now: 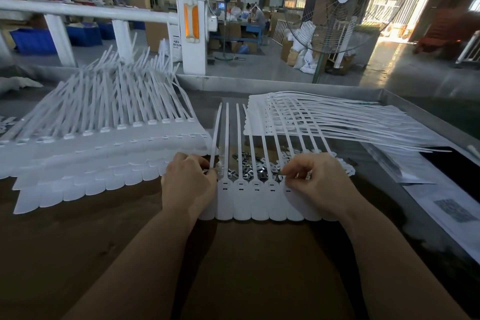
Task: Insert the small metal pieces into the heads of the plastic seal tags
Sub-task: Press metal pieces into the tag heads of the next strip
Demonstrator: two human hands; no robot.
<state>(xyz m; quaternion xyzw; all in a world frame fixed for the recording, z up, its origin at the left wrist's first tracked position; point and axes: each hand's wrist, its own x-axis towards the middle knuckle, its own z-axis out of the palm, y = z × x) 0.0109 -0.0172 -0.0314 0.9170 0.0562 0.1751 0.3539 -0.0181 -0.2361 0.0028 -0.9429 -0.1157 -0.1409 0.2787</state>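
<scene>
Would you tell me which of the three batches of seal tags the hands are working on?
The middle strip, flat at the near edge between both hands, metal pieces scattered behind its heads. The left pile and right stack lie untouched.

1 head-worn wide-angle camera looks forward and down, close over a brown worktable [233,267], workshop floor beyond.

"ABS RESIN" on white sack [174,43]

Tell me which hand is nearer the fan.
Right. The right hand is below the fan, on the table's right side; the left hand is farther left.
</scene>
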